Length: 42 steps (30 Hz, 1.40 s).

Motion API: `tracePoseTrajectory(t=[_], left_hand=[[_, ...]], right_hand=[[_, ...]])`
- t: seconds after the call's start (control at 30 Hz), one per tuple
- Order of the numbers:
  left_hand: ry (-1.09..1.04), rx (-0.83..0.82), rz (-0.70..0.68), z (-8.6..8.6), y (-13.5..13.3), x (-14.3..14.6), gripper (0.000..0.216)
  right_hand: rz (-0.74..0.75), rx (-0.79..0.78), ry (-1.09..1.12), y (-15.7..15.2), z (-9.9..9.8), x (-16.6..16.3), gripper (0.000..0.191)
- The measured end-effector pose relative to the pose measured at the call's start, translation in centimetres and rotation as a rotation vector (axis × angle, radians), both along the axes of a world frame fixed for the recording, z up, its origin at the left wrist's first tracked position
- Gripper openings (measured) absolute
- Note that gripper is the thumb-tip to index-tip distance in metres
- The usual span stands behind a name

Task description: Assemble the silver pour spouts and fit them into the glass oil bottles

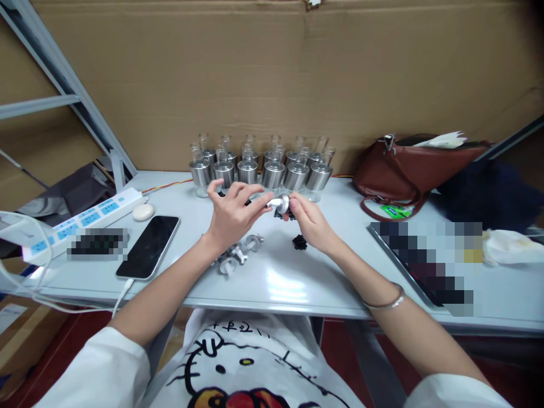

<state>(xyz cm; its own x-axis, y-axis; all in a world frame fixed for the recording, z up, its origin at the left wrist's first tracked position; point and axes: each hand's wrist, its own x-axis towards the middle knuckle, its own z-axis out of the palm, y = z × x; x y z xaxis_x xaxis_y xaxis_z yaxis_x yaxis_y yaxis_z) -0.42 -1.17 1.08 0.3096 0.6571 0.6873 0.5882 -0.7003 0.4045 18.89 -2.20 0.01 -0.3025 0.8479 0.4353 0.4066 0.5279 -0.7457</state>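
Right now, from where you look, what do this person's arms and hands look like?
The left hand and right hand are ungloved. A slim silver-coloured bangle circles the right forearm. White sleeves leave both forearms uncovered.

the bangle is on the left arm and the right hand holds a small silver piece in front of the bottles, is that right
Not quite: the head view shows the bangle on the right arm. The right hand does hold a small silver piece in front of the bottles.
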Motion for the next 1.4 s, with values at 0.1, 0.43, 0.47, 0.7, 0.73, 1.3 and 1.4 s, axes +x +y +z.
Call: tracePoseTrajectory(t=[0.1,0.43,0.47,0.7,0.73,1.3,1.4], left_hand=[[-0.004,-0.012,0.000,0.2,-0.2,0.0,0.013],[0.094,0.179,0.054,-0.1,0.1,-0.2,0.026],[0.119,0.207,0.059,-0.1,0.0,-0.1,0.028],[0.082,0.056,-0.014,0.5,-0.5,0.1,0.035],[0.066,0.010,-0.026,0.6,-0.6,0.1,0.036],[-0.377,-0.593,-0.287,1.0,-0.8,0.5,0.040],[-0.492,-0.728,-0.313,0.9,-0.6,0.6,0.040]], right_hand=[[-0.026,0.046,0.012,-0.2,-0.2,-0.4,0.047],[-0.092,0.325,-0.046,-0.2,-0.6,-0.6,0.037],[-0.104,0.376,-0.065,-0.1,-0.7,-0.6,0.035],[-0.145,0.652,-0.176,0.1,-0.8,-0.7,0.024],[-0.140,0.689,-0.193,0.1,-0.8,-0.7,0.023],[-0.142,1.117,-0.368,-0.2,-0.1,0.0,0.023],[-0.132,1.126,-0.370,-0.2,-0.2,0.0,0.023]])
